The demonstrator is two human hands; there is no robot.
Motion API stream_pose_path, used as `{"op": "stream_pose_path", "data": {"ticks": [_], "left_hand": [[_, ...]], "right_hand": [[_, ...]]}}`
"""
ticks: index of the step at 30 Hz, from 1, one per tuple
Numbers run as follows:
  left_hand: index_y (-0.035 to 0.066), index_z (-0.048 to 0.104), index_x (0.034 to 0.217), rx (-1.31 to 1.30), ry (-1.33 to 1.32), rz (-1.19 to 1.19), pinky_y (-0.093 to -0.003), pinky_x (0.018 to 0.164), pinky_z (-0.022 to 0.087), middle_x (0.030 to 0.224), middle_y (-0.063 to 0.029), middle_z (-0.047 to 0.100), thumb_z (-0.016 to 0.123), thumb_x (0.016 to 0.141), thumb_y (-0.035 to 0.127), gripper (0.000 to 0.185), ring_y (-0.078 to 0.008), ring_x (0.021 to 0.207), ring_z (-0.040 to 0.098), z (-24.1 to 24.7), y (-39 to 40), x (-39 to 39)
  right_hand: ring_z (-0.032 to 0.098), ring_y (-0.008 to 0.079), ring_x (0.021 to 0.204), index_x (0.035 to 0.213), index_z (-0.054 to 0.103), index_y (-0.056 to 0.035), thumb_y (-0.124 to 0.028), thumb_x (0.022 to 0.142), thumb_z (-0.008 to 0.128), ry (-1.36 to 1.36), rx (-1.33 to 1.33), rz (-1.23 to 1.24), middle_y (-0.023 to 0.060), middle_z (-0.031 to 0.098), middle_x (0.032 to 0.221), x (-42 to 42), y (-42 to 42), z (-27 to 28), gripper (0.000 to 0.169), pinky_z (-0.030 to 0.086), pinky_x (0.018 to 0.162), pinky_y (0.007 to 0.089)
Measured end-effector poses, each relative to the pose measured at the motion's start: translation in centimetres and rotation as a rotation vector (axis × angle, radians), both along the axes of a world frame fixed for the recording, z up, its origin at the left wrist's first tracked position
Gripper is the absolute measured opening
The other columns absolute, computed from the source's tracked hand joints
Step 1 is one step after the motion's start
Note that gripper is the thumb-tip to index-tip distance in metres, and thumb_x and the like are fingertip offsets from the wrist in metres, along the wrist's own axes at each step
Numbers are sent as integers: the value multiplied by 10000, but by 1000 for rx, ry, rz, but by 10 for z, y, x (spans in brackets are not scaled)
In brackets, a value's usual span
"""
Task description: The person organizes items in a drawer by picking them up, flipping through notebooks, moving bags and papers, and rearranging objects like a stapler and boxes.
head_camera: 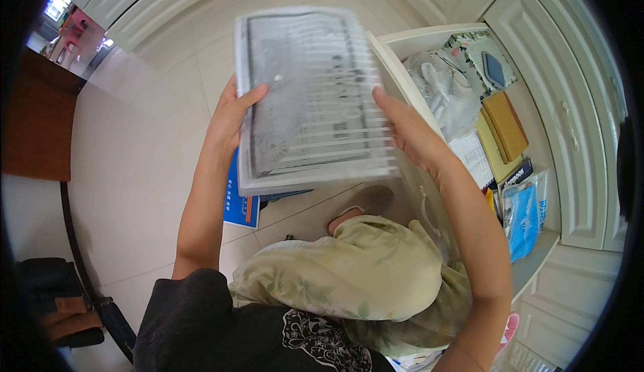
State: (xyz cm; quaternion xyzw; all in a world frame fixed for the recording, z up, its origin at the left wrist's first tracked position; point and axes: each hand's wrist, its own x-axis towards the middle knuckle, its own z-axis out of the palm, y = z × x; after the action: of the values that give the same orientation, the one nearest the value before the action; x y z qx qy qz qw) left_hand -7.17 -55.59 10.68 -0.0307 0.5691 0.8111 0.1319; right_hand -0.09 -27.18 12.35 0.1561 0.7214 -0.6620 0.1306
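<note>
Between my two hands is a translucent plastic document case [307,105] with printed lettering, a dark border and a small round snap, somewhat blurred. My left hand [240,108] grips its left edge, thumb on top. On its right edge my right hand [402,125] is closed, the thumb at the rim and the other fingers partly hidden. Beneath the case, partly covered by it, a blue printed booklet [241,210] lies on the tiled floor.
To the right, an open drawer [402,77] holds clear plastic bags [443,90], a brown box-like item [504,125], papers [472,158] and a blue packet in plastic [520,216]. White cabinets stand behind it. A brown wooden piece [40,115] is at the far left.
</note>
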Motion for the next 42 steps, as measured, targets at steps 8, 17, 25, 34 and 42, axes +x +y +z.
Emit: {"op": "stream_pose_path", "data": {"ticks": [8,17,25,34,42], "left_hand": [[-10,523,1164,-13,34,99,-337,868,493,1112,-130,609,611,922,315,415,-227,991,604,-104,-10,-9],[-26,519,1198,-1065,-282,324,-387,903,467,1136,-218,616,829,676,188,644,-341,1045,603,-288,-64,84],[23,486,1239,-428,-114,180,-338,813,500,1109,-146,620,647,847,56,425,-227,968,608,-255,-52,61],[-9,488,1152,-1257,62,149,-473,902,432,1094,-213,546,803,699,207,592,-397,1062,519,-277,10,18],[-12,441,1115,-1361,-211,143,-443,887,466,1112,-222,570,891,566,289,771,-370,1056,556,-277,19,12]], "right_hand": [[624,142,905,1255,531,-21,-56,849,653,320,-73,-176,76,660,1050,2,23,43,425,489,824,274],[617,143,931,1235,540,-14,-125,854,660,397,140,-541,83,643,1073,66,98,55,414,481,831,274],[630,154,946,1237,540,-30,-96,849,661,333,15,-615,78,650,1093,100,118,47,411,495,845,288],[614,164,1002,1317,484,-28,-79,842,668,296,41,-660,83,624,1155,111,135,35,512,487,860,290],[564,207,1096,1364,427,-57,-145,857,668,257,99,-918,93,561,1237,149,160,29,569,465,901,333]]}}
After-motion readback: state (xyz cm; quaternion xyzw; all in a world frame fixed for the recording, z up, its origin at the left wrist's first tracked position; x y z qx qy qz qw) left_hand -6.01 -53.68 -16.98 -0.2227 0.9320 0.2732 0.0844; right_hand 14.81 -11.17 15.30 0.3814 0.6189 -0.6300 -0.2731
